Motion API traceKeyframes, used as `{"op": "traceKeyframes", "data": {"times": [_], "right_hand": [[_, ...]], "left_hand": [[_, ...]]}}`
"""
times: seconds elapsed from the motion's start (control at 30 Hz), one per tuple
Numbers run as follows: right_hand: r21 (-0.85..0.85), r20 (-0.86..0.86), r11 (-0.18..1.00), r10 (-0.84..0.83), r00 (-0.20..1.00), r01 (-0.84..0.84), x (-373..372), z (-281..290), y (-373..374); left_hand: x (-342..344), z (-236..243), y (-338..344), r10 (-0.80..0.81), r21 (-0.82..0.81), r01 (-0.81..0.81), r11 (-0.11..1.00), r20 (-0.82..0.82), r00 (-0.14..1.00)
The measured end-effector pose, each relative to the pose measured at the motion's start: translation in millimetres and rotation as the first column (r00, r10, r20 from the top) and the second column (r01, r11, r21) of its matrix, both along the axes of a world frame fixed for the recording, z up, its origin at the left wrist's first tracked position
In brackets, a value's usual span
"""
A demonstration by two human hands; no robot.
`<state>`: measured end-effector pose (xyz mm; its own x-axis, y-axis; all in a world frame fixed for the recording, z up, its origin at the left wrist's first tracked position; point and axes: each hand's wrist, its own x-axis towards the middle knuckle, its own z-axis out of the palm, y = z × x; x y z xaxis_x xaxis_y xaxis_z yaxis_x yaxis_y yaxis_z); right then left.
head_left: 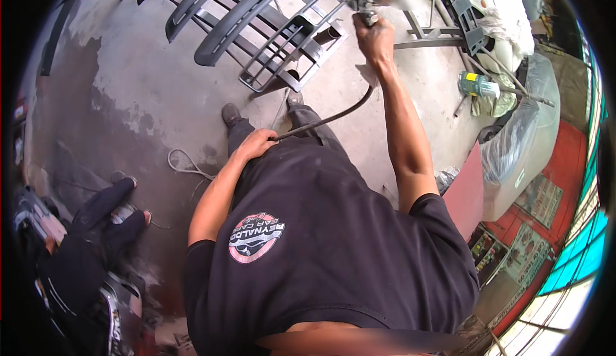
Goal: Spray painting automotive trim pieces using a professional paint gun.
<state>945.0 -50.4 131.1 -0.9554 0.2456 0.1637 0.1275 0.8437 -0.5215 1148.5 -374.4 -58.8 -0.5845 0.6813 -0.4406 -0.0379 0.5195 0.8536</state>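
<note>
In the head view my right hand (375, 38) is closed on a metal spray gun (363, 8), raised at the upper right beside a gray grille-like frame (263, 60) on a metal rack (337, 35). A black hose (333, 116) hangs from the gun and runs down to my left hand (255, 145), whose fingers are wrapped round it in front of my waist. Several dark gray curved trim panels (218, 38) lie across the rack at the upper left of the grille frame.
A co-worker (83, 247) in dark clothes is low at the left among dark parts. At the right are a can (476, 85), a plastic-covered panel (513, 157) and white body parts (494, 9). A looped cord (183, 163) lies on the stained concrete floor (128, 93).
</note>
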Motion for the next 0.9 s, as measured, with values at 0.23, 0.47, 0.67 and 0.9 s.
{"op": "traceKeyframes", "data": {"times": [0.23,0.47,0.67,0.9], "right_hand": [[0.187,0.036,0.96,-0.218,0.975,0.208,-5.9,12.0,-37.8],[0.062,0.251,0.982,-0.19,0.949,0.18,12.4,21.3,-122.8],[0.29,0.206,0.939,-0.252,0.945,0.188,-23.5,12.4,-115.8],[0.383,0.077,0.875,-0.35,0.934,0.296,-36.5,17.2,-75.8]], "left_hand": [[-31.7,-7.4,-47.6,-0.155,0.119,0.157,0.98,-0.025,0.988],[-32.0,-32.3,-62.7,-0.375,0.181,0.369,0.912,-0.002,0.927],[-53.8,-18.4,-67.1,-0.383,0.228,0.361,0.904,0.063,0.921],[-67.2,-14.3,-69.1,-0.349,0.274,0.338,0.9,-0.007,0.937]]}}
